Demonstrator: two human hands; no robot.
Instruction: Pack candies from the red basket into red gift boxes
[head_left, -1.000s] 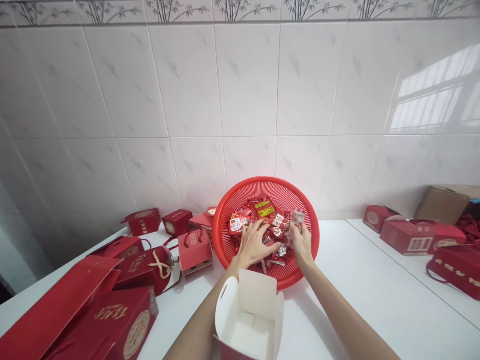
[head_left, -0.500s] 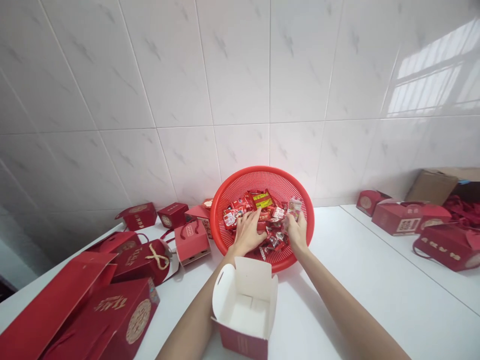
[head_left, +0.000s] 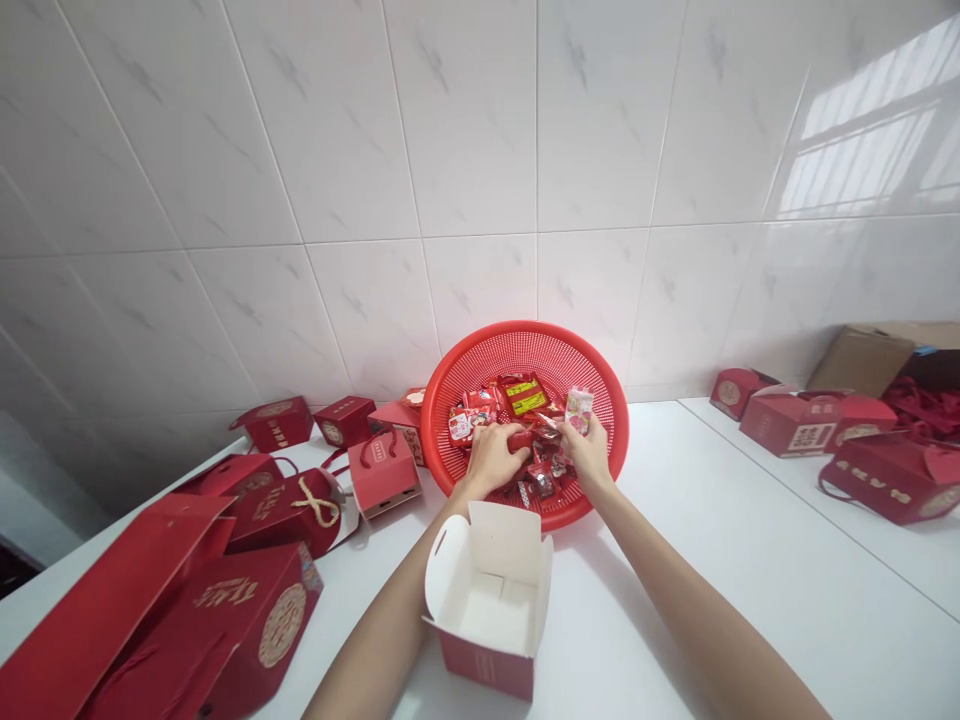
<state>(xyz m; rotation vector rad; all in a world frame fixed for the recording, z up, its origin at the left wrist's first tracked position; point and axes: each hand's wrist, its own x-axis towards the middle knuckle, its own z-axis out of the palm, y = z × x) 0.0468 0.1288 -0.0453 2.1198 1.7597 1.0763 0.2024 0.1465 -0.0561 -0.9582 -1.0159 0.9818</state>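
Note:
A round red plastic colander basket holds several wrapped candies, among them a red packet with a yellow label. Inside it, my left hand is closed, its fingers and thumb curled round a red-wrapped candy. Between the thumb and fingers of my right hand, a small pink-and-white packet stands upright on the basket's right side. Nearer to me, between my forearms, an open gift box, red outside and white inside, stands with its flaps up. Its visible inside holds nothing.
Several red gift boxes and bags crowd the left of the white table. More red boxes stand at the right, beside a brown cardboard box with red material in it. A tiled wall rises behind the basket.
My left hand has curled its fingers in among the candies. The pink-and-white packet in my right hand now shows more plainly, a little further left. The view has shifted slightly.

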